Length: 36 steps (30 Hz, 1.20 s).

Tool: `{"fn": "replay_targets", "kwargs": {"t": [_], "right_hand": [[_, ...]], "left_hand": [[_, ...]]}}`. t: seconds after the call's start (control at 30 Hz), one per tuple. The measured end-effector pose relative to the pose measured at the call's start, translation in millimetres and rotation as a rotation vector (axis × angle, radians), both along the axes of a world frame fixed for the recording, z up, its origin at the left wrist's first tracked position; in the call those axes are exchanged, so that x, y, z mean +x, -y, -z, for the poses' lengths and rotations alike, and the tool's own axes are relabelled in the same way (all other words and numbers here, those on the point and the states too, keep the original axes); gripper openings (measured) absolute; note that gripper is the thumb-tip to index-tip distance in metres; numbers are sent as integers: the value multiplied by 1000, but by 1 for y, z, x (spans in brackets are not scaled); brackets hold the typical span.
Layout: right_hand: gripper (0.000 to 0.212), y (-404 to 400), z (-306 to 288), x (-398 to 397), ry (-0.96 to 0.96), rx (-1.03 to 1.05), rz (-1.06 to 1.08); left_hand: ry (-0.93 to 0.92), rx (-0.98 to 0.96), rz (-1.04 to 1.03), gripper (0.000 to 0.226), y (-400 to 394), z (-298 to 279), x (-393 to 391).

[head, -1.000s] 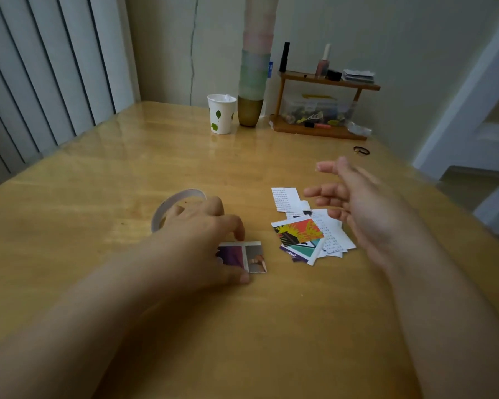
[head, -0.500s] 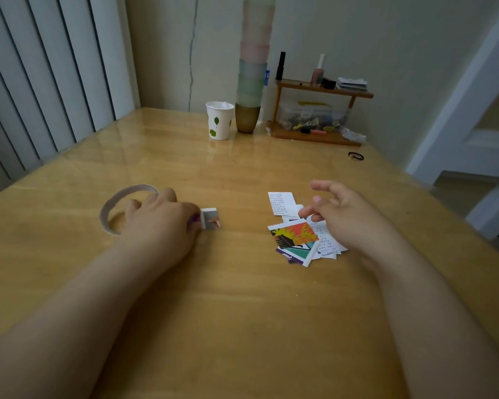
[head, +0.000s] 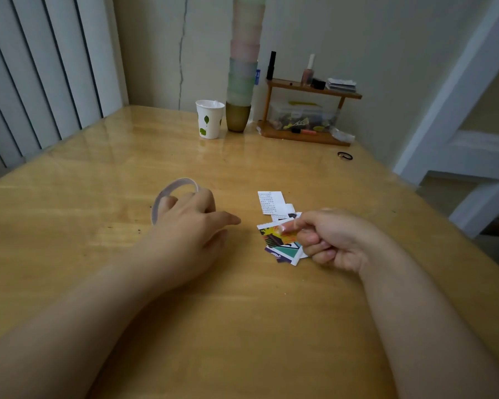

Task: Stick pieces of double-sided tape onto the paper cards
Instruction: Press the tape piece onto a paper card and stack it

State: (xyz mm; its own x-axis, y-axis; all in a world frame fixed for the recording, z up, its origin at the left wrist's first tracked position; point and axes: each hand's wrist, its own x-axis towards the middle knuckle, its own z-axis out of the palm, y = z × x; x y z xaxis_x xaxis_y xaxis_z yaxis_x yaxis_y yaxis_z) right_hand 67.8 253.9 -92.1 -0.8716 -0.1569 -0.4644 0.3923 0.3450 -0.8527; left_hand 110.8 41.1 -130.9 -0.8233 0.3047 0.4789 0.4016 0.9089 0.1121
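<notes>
A small pile of paper cards (head: 283, 249) lies on the wooden table (head: 242, 312), topped by an orange and black picture card (head: 272, 233). My right hand (head: 334, 240) sits over the pile's right side with curled fingers, its thumb and index tip pinching the top card. A white printed slip (head: 270, 201) lies just behind the pile. The thin ring of double-sided tape (head: 172, 187) lies left of centre. My left hand (head: 190, 226) rests partly over it, fingers loosely spread and index finger pointing right. The small photo card seen earlier is out of sight.
At the back of the table stand a paper cup with green leaves (head: 209, 119), a tall stack of cups (head: 242, 82) and a small wooden shelf (head: 306, 136) with bottles and a box. A black hair tie (head: 344, 156) lies at the right.
My left hand carried the small photo card left toward the tape ring; the card is no longer visible. My right hand came down from the air onto the card pile and curled onto the top card.
</notes>
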Motion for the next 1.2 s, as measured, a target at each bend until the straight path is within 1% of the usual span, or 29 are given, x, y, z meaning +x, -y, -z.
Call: {"fn": "replay_targets", "kwargs": {"t": [0.1, 0.2, 0.3, 0.4, 0.53, 0.7, 0.8, 0.9, 1.0, 1.1, 1.2], "right_hand": [[11, 0, 2, -2, 12, 21, 10], [13, 0, 4, -3, 11, 47, 2], [14, -1, 5, -4, -2, 70, 3], [18, -1, 6, -5, -11, 84, 2], [18, -2, 7, -5, -10, 90, -12], [18, -3, 9, -7, -1, 101, -13], [18, -4, 9, -8, 2, 101, -10], [16, -3, 9, -9, 0, 104, -22], [13, -3, 9, -8, -2, 108, -33], [17, -3, 10, -10, -19, 127, -27], [20, -3, 11, -10, -74, 192, -32]], "left_hand": [[-8, -17, 37, 43, -10, 5, -2], [-34, -45, 60, 44, -19, 10, -3], [26, -53, 51, 50, -24, 12, -3], [36, -99, 32, 48, -28, 14, -1], [49, -181, 1, 48, -31, 13, -2], [211, -285, -38, 74, -40, -2, -3], [261, -300, -44, 66, -51, -7, -10], [239, -299, -47, 67, -56, -2, -14], [162, -249, -35, 68, -55, 6, -13], [31, -217, -8, 48, -51, 14, -17], [-25, -218, 21, 42, -48, 20, -20]]}}
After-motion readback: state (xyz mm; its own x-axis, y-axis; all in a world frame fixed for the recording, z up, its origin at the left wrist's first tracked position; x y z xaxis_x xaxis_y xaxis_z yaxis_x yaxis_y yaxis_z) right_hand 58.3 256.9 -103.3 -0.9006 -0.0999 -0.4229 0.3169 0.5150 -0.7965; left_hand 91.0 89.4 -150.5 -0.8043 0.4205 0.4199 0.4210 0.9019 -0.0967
